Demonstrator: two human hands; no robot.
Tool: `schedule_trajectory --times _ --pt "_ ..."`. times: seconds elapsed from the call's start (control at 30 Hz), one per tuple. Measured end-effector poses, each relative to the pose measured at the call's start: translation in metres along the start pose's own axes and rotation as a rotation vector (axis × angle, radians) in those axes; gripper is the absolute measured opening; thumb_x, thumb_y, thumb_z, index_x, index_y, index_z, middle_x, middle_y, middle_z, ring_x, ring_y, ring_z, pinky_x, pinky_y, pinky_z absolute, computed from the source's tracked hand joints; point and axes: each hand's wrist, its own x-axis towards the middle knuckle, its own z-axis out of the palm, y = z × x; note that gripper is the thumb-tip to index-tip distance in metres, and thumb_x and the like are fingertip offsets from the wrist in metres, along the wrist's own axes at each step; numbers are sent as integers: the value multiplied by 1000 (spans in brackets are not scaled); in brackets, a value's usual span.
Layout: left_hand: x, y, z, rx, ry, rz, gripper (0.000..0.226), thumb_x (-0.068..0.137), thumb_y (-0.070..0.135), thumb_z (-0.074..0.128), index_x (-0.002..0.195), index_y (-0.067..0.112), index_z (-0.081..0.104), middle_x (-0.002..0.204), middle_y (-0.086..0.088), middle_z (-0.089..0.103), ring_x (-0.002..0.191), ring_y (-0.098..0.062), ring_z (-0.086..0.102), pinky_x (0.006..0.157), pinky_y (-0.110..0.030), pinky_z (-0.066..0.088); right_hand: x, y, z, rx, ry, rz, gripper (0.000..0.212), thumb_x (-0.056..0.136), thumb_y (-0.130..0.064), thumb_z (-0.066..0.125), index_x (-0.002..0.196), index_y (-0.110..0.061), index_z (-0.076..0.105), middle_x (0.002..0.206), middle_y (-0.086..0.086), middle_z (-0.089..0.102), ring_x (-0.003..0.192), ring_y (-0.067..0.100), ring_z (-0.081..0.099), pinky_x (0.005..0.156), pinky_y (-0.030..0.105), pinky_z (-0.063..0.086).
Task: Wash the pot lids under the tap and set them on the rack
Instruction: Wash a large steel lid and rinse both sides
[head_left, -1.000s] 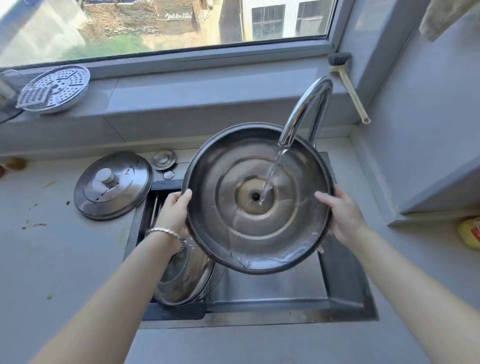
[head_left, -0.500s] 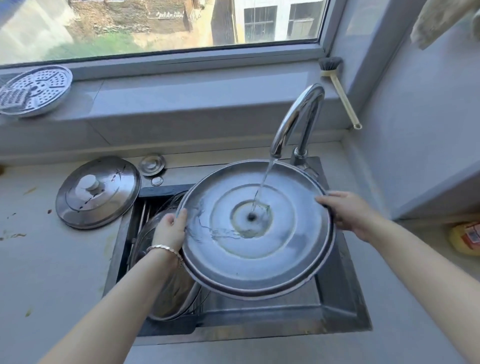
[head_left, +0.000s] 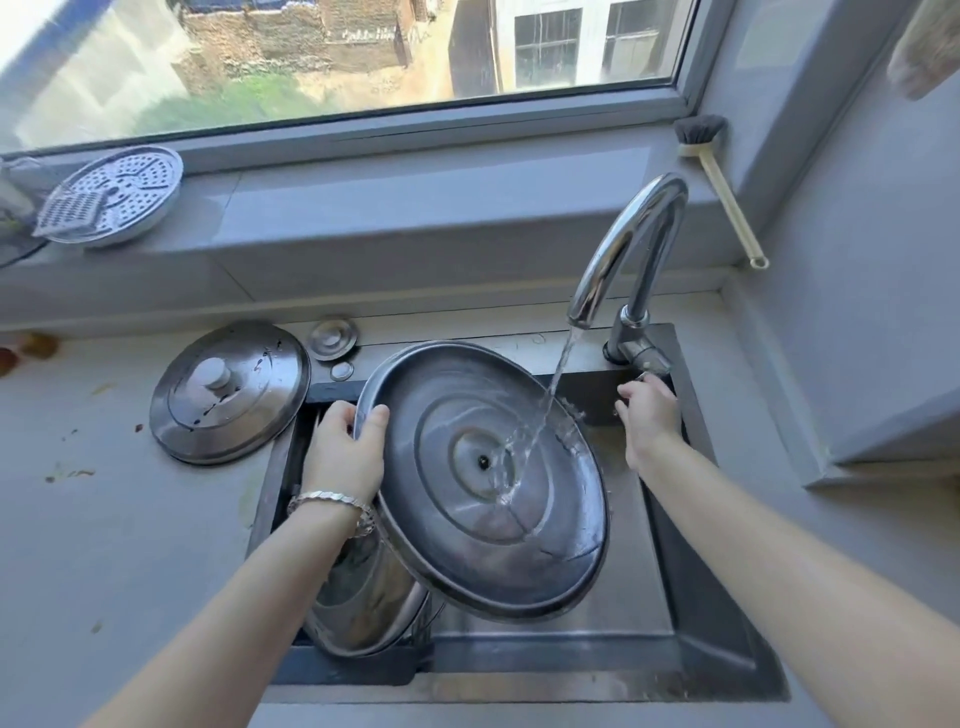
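Head view: right hand (head_left: 647, 423) has let go, open by the tap (head_left: 626, 260) handle; left hand (head_left: 345, 449) alone grips the lid (head_left: 483, 478), tilted between them under the stream, rinsing nearly done.

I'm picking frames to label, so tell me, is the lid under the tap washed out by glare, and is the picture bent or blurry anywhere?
Head view: the lid shows soft reflections, not washed out; the window top left is overexposed; wide-angle bending curves the sill and sink edges; forearms near the bottom corners look soft.
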Motion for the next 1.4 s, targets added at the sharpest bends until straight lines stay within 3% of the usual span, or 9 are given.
schedule_trajectory --times 0.2,0.43,0.7,0.77,0.9,1.07,1.17,1.27,1.4 --pt "-6 12 -5 29 -34 44 28 91 25 51 73 5 43 65 -6 42 58 -19 38 53 -29 28 -11 -4 -5 -225 -197 -31 65 92 4 38 150 -14 12 157 2 15 141 21 25 115 38 26" --pt "-26 56 -10 -82 -353 -91 23 87 9 53 67 7 41 40 0 54 39 -20 58 43 -30 54 -56 -5 -32 -946 -464 -226 31 92 -12 48 120 -14 60 124 1 61 116 13 54 98 23 37" --pt "-36 107 0 30 -526 -104 18 86 6 46 75 -6 55 58 -21 68 54 -32 69 59 -40 58 -146 -40 -37 -1036 -872 -389 27 83 -55 56 102 -36 59 94 -13 67 85 1 62 81 21 49" --pt "-39 115 4 34 -543 -116 20 87 7 47 72 -4 53 49 -15 65 51 -29 68 59 -37 58 -156 -37 -34 -1173 -815 -541 30 81 -49 63 102 -28 58 81 -8 66 67 7 58 66 24 47" --pt "-50 117 8 -94 -578 -76 27 94 20 37 87 -4 47 56 -17 66 59 -32 68 63 -43 58 -146 -28 -32 -1194 -512 -767 15 87 -23 59 100 -16 56 81 5 68 73 28 59 65 37 46" --pt "-59 84 1 -134 -638 -126 20 98 22 36 85 8 40 84 -14 58 56 -22 62 48 -27 53 -123 -30 -31 -1110 -420 -622 16 83 -19 62 98 -13 64 88 3 69 83 23 62 71 34 47" --pt "-64 52 0 0 -689 -169 18 97 25 41 103 8 41 96 -9 57 54 -16 63 43 -22 52 -123 -32 -28 -1078 -383 -597 2 80 -16 62 80 -13 62 67 -2 60 64 18 55 57 27 41" --pt "-65 25 -1 -28 -657 -212 16 96 23 42 101 8 42 92 -5 57 44 -8 62 41 -20 50 -126 -34 -28 -1019 -317 -615 27 80 -13 61 59 -21 45 53 -7 44 50 9 41 42 16 28" --pt "-68 9 -6 -97 -611 -243 11 96 18 41 99 7 43 90 -6 58 40 -6 62 42 -20 51 -126 -31 -27 -1088 -335 -561 2 81 -15 61 79 -17 61 69 -4 59 66 16 54 51 24 35"
